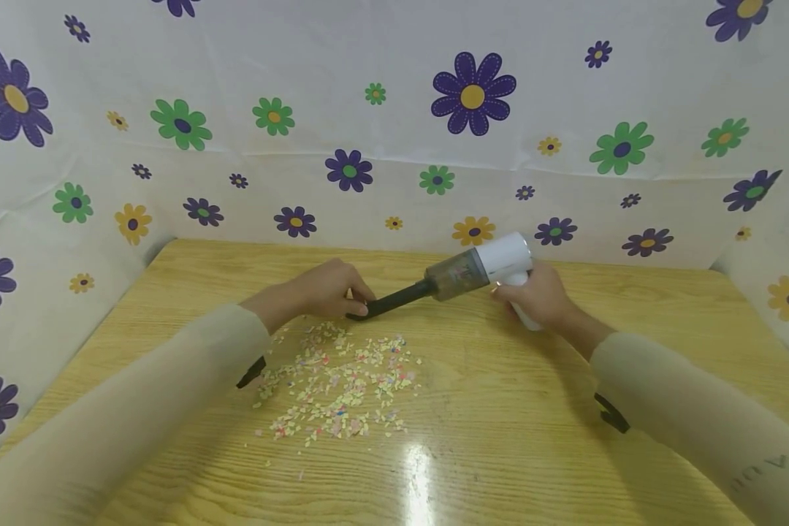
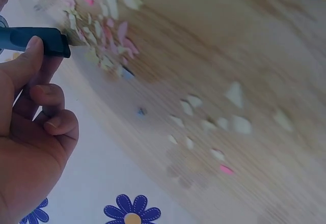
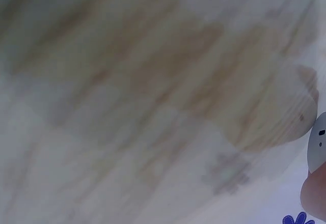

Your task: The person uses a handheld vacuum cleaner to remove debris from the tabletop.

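A white handheld vacuum cleaner [image 1: 502, 256] with a smoky clear dust cup [image 1: 459, 275] is held by its handle in my right hand [image 1: 540, 298]. Its long black nozzle [image 1: 401, 298] slants down to the left. Near the nozzle's tip, my left hand [image 1: 332, 289] pinches it between thumb and forefinger; in the left wrist view the other fingers [image 2: 61, 124] curl loosely below. Small paper scraps [image 1: 342, 387], mostly pale yellow with some pink and blue, lie scattered in front of the nozzle tip. Only the handle's end and a fingertip show in the right wrist view.
The scraps lie on a wood-grain table [image 1: 500, 438]. Behind it and at both sides hangs a white cloth [image 1: 394, 44] printed with purple, green and yellow flowers, close behind the vacuum cleaner. Light glares off the table's front.
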Motion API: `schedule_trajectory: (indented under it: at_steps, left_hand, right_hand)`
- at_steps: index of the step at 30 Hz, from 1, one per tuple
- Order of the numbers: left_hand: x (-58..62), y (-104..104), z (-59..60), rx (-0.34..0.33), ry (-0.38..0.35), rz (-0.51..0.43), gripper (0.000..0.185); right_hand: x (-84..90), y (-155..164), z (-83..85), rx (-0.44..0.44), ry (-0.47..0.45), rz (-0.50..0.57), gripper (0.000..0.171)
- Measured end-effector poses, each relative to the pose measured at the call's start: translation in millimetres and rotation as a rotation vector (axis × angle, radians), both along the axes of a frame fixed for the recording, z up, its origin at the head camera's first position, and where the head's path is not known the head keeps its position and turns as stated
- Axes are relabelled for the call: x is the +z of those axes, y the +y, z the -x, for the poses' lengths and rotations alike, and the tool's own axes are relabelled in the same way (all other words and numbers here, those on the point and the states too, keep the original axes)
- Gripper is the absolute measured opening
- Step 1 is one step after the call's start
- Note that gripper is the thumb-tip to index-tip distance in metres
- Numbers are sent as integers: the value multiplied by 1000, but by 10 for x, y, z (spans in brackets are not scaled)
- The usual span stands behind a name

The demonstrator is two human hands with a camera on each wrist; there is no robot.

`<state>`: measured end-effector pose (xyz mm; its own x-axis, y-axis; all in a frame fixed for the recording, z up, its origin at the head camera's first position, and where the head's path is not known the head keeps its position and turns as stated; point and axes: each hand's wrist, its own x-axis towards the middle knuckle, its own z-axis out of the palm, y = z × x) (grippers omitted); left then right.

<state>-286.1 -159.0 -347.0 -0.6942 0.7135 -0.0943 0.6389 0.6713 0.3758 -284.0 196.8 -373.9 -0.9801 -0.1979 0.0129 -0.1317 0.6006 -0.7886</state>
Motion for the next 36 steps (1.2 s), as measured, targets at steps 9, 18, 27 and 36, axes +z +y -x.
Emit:
schedule_trajectory:
  at_steps: [9, 18, 27, 36]
  left_hand:
    - [2, -158, -46, 48, -19, 27, 25]
    - [7, -297, -82, 53, -2, 9, 22]
    - [-21, -448, -63, 56, 17, -2, 23]
    - [-45, -622, -61, 89, 24, 2, 23]
  right_hand:
    - [-16, -152, 52, 7, -14, -16, 38]
    - [-10, -291, 69, 26, -44, -11, 43]
    - [11, -435, 66, 28, -48, 0, 47]
    - [12, -607, 60, 55, -24, 47, 42]
